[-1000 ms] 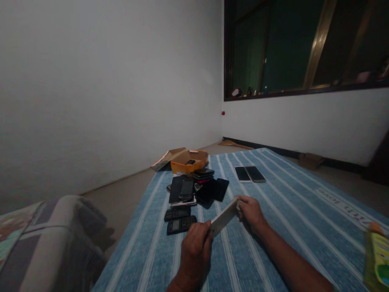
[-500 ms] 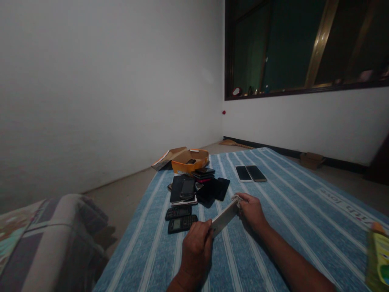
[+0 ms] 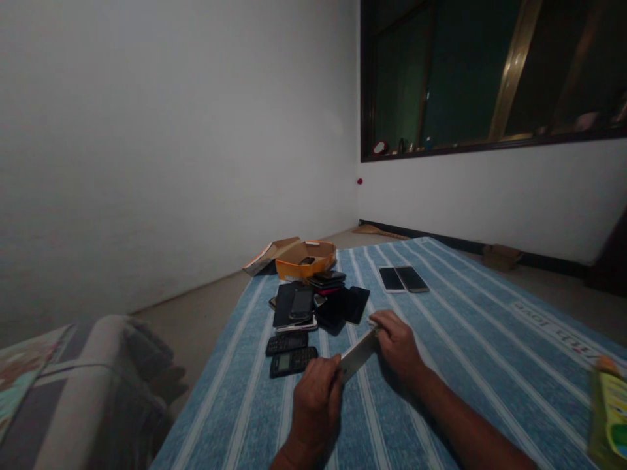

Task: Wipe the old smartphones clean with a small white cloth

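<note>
A pale, slim smartphone is tilted up above the striped bedspread, with only its narrow side and part of one face showing. My left hand is closed on its near end. At the far end my right hand pinches a small crumpled white tissue or cloth against the phone; the fingers cover most of it. Two black keypad phones lie just left of my left hand. Beyond them is a pile of dark smartphones. Two more smartphones rest side by side farther back.
An open orange cardboard box stands at the back of the blue striped bedspread. A yellow bottle with an orange cap is at the right edge. A blanket-covered piece stands at left, across a gap.
My right hand has slid a little left and toward me along the phone, the white tissue or cloth with it. The left hand keeps its hold almost unmoved.
</note>
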Tool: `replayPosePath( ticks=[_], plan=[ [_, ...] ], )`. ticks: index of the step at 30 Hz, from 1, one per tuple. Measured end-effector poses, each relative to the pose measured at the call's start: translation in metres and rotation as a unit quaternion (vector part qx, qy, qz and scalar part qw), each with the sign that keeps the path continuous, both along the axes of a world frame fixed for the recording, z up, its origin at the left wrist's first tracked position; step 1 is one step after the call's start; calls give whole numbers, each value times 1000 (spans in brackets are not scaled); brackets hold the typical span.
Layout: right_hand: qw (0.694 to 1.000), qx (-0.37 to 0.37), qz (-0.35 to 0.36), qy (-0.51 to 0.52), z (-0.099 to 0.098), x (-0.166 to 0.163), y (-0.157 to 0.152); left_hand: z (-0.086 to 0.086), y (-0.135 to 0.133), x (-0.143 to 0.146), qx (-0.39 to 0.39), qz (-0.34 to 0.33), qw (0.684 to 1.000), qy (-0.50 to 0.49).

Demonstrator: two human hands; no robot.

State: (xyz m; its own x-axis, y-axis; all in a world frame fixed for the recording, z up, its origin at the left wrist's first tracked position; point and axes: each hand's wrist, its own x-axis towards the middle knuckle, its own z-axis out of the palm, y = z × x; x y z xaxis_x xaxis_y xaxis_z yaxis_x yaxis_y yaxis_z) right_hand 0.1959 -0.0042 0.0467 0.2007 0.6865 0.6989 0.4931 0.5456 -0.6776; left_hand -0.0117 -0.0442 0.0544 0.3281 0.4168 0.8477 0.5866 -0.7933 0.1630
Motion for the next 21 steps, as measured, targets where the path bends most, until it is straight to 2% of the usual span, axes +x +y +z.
replayPosePath(
  ticks=[3, 10, 14, 17, 21],
  plan=[
    [995, 26, -8, -99, -5, -3, -1, -1, 1, 0, 14, 6, 1000, 4],
    [973, 66, -76, -208, -9, 2, 1, 0, 0, 2, 24, 8, 1000, 2],
    [951, 111, -54, -284, -9, -16, -11, 0, 0, 1, 13, 1, 1000, 1],
    [948, 114, -19, -298, -8, -28, -17, 0, 0, 1, -1, 0, 1000, 5],
    [957, 102, -34, -269, -8, -18, -11, -1, 0, 1, 13, 3, 1000, 4]
  ],
)
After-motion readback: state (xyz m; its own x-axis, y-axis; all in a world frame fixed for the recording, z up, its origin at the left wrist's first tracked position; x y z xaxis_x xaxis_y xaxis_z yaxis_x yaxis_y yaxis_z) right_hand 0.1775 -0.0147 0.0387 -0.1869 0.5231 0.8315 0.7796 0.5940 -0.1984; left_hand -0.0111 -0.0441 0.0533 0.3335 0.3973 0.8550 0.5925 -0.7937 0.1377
